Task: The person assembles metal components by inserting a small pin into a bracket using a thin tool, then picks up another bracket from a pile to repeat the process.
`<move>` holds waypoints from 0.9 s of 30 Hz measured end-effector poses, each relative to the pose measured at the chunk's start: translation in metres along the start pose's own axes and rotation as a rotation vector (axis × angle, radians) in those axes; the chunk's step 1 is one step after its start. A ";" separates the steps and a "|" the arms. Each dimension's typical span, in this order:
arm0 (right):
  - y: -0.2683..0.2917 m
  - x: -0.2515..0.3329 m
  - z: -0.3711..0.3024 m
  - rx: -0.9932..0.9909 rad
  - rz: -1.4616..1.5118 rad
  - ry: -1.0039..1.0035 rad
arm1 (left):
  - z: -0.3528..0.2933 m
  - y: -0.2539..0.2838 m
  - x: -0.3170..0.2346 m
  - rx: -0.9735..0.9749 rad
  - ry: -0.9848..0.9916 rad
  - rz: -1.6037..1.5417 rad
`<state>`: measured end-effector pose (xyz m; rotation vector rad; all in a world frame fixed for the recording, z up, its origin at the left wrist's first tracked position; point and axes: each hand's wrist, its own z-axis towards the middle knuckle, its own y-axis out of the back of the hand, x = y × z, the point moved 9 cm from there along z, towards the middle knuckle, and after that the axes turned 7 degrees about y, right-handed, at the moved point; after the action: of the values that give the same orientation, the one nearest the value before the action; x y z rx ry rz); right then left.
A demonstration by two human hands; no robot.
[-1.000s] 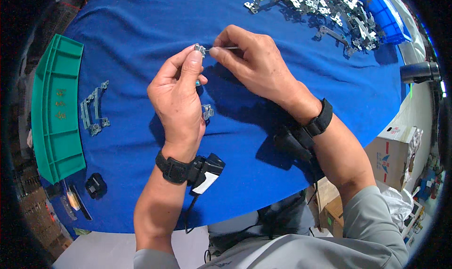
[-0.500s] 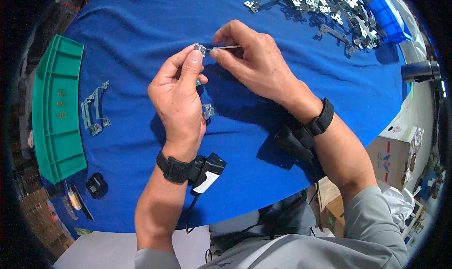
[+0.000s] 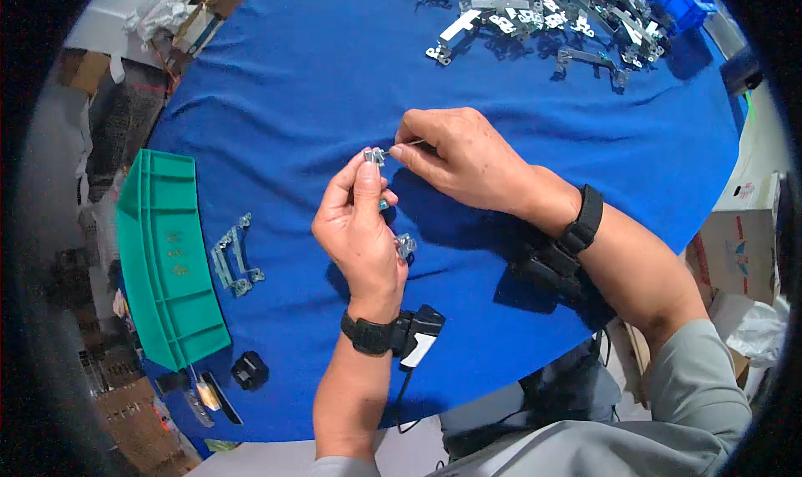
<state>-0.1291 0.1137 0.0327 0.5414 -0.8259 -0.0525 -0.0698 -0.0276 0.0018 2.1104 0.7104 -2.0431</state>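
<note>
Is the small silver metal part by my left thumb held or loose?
Held: your left hand pinches the small silver metal part between thumb and fingers.

A small silver metal part (image 3: 373, 156) with a bent, uneven end sits pinched in the fingers of the left hand (image 3: 361, 230), that end poking past the fingertips. A teal bit (image 3: 383, 205) shows lower down, and a silver end piece (image 3: 406, 246) juts out beside the palm (the hand hides whether they join). A thin metal rod (image 3: 420, 142), slightly tilted, lies in the right hand (image 3: 468, 159), pointing toward the part.
</note>
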 end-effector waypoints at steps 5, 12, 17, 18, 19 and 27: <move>0.006 0.001 0.001 -0.085 0.078 0.017 | 0.001 0.001 0.000 0.017 0.000 0.020; 0.004 0.010 0.003 -0.082 0.085 0.091 | 0.002 0.006 0.001 0.009 0.002 -0.005; 0.004 0.010 0.002 -0.079 0.084 0.101 | 0.000 0.004 0.000 -0.017 0.000 0.009; 0.005 0.012 0.003 -0.090 0.072 0.127 | 0.000 0.004 -0.001 -0.004 -0.005 0.027; 0.005 0.013 0.003 -0.099 0.061 0.151 | 0.000 0.003 0.000 0.009 -0.008 0.044; 0.002 0.005 0.006 0.006 -0.056 0.040 | 0.001 0.003 -0.007 -0.038 -0.020 0.174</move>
<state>-0.1307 0.1120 0.0403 0.5690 -0.7724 -0.0902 -0.0693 -0.0319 0.0077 2.0494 0.5372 -1.9411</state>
